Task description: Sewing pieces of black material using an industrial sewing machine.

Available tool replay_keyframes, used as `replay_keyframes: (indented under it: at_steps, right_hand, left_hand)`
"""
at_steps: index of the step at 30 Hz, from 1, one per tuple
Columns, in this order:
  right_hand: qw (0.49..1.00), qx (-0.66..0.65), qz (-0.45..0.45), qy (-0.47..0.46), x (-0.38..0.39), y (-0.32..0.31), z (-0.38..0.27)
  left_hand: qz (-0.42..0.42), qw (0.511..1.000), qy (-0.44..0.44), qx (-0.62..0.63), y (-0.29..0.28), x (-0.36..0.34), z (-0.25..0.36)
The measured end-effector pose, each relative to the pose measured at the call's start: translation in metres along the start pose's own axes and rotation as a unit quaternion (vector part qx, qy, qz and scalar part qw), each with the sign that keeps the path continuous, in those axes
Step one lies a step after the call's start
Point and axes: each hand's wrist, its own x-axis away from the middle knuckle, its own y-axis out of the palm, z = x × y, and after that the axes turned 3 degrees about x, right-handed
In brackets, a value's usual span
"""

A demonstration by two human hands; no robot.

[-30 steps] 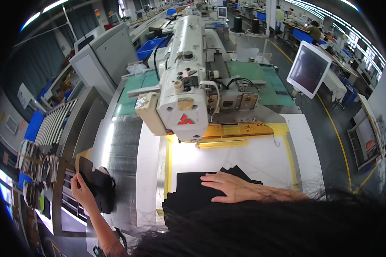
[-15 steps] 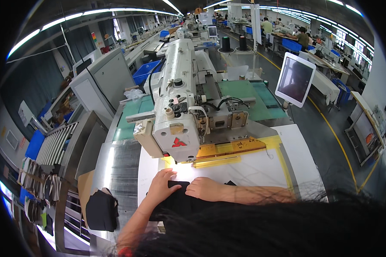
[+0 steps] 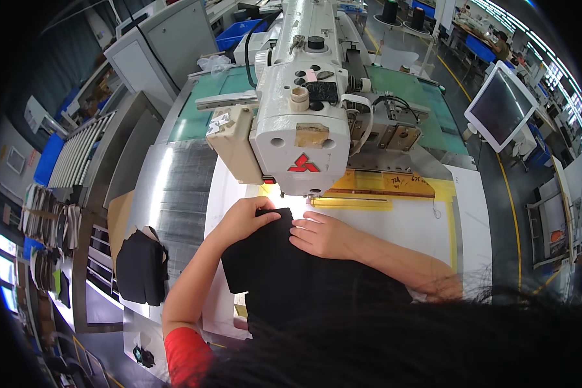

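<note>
My left hand (image 3: 246, 221) pinches the upper edge of a black fabric piece (image 3: 268, 262) on the white board (image 3: 420, 226), just below the white sewing machine's head (image 3: 301, 145). My right hand (image 3: 320, 234) lies on the same fabric to the right, fingers apart and slightly bent, tips near its edge. A bright light falls around the fabric's top. Yellow tape (image 3: 452, 239) borders part of the board, and a wooden strip (image 3: 388, 184) lies behind the hands. At my left, more black pieces (image 3: 141, 265) rest on brown card (image 3: 119, 213) beside a metal plate (image 3: 178, 187).
A monitor (image 3: 498, 103) stands at the right beside an aisle with a yellow floor line (image 3: 514, 213). Racks of hanging pieces (image 3: 45, 226), a grey cabinet (image 3: 158, 45) and a blue bin (image 3: 236, 32) are on the left. Co-workers (image 3: 500, 44) are far back at the right.
My left hand has come from the pieces on the left to grip the fabric beneath the machine head. My right hand has moved up toward the fabric's top edge, and the view has shifted.
</note>
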Motion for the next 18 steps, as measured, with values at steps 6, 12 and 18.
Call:
replay_keyframes:
  at_steps: [6,12,18]
  right_hand:
    - [0.998,0.008,0.044,0.034,-0.012,0.034,0.004]
    - [0.979,0.099,0.006,0.181,0.074,-0.013,0.022]
    - [0.919,0.025,-0.099,0.382,0.106,-0.047,0.005]
  left_hand:
    - [0.164,0.978,-0.004,-0.126,0.002,-0.028,-0.032]
    - [0.143,0.958,0.150,-0.200,0.029,0.006,0.024]
    - [-0.003,0.939,0.282,-0.196,0.083,0.002,0.044]
